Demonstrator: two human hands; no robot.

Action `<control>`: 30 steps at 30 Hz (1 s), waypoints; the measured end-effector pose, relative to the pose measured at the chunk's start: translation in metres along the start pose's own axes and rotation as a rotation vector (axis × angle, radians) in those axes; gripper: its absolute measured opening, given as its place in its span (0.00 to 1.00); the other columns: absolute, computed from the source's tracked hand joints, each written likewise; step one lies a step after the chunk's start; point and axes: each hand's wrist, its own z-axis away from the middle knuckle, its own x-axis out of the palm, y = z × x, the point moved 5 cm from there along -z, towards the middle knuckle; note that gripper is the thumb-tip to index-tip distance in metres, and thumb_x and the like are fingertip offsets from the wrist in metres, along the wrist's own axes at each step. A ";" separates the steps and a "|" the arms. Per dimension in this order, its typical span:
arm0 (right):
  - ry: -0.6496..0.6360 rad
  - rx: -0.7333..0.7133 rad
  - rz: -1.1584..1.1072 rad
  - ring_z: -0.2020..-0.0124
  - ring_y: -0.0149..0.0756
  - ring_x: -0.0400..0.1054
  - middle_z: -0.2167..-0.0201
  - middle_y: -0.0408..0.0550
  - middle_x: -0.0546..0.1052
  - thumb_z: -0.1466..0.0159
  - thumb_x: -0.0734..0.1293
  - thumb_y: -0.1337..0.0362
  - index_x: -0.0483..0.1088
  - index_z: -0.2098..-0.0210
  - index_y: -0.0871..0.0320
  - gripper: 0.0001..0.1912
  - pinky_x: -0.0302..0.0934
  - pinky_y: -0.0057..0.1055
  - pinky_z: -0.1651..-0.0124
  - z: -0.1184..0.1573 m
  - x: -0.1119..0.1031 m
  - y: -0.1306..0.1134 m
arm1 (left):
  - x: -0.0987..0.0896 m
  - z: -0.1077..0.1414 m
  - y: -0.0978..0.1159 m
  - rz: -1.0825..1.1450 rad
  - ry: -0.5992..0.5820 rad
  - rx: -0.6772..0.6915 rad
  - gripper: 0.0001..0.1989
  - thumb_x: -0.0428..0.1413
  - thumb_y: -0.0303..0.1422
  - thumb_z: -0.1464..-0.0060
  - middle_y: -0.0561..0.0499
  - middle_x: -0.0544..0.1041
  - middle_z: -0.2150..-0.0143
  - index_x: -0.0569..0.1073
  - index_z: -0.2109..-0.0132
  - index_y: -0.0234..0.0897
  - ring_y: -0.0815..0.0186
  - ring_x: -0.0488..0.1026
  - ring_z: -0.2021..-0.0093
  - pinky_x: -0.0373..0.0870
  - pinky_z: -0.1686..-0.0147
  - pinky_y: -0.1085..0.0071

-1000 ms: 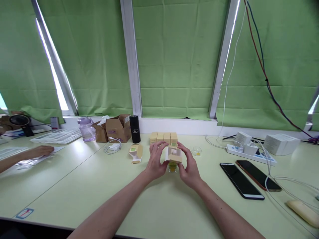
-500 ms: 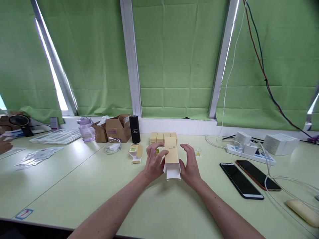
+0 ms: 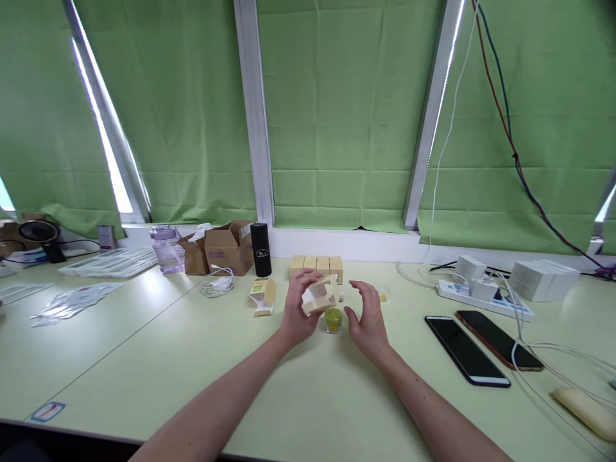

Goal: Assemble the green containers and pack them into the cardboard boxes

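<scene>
My left hand (image 3: pixel 299 308) grips a small cream carton (image 3: pixel 320 295) above the table, its fingers wrapped round one side. The carton is tilted, with its opening and cut flaps turned toward me. Just below it, a small clear jar with a green lid (image 3: pixel 333 319) stands upright on the table. My right hand (image 3: pixel 367 317) is to the right of the jar, apart from it, thumb and fingers spread with nothing between them. Behind the carton several small cream boxes (image 3: pixel 310 264) stand in a row. Another opened carton (image 3: pixel 262 296) lies left of my left hand.
A black bottle (image 3: pixel 260 250), brown cardboard box (image 3: pixel 230 249) and purple water bottle (image 3: pixel 168 249) stand at the back left. On the right are two phones (image 3: pixel 466 351), a power strip (image 3: pixel 485 299), white boxes (image 3: pixel 543 280) and loose cables. A small clear round item (image 3: pixel 382 293) lies beyond my right hand.
The carton has turned from upright to tilted in my left hand, uncovering the green-lidded jar on the table. My right hand stays open in nearly the same place.
</scene>
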 end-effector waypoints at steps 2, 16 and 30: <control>-0.004 0.010 -0.001 0.39 0.53 0.62 0.42 0.56 0.69 0.36 0.63 0.67 0.60 0.37 0.50 0.28 0.63 0.58 0.39 0.000 0.000 0.000 | -0.001 0.002 -0.012 0.106 0.056 -0.145 0.24 0.66 0.35 0.46 0.38 0.71 0.41 0.69 0.45 0.41 0.47 0.67 0.37 0.69 0.42 0.48; -0.011 -0.003 -0.061 0.38 0.53 0.63 0.41 0.56 0.68 0.34 0.63 0.66 0.60 0.36 0.50 0.27 0.63 0.57 0.37 -0.001 -0.003 -0.010 | 0.011 0.009 -0.045 0.635 0.123 -0.652 0.33 0.69 0.46 0.48 0.46 0.80 0.57 0.68 0.41 0.39 0.58 0.79 0.54 0.73 0.54 0.64; -0.128 -0.053 -0.256 0.35 0.47 0.62 0.35 0.55 0.58 0.31 0.60 0.69 0.59 0.34 0.46 0.28 0.68 0.52 0.37 0.001 0.002 -0.029 | 0.020 0.011 -0.033 0.628 0.035 -0.741 0.33 0.69 0.47 0.48 0.53 0.80 0.65 0.61 0.45 0.43 0.64 0.78 0.65 0.69 0.64 0.70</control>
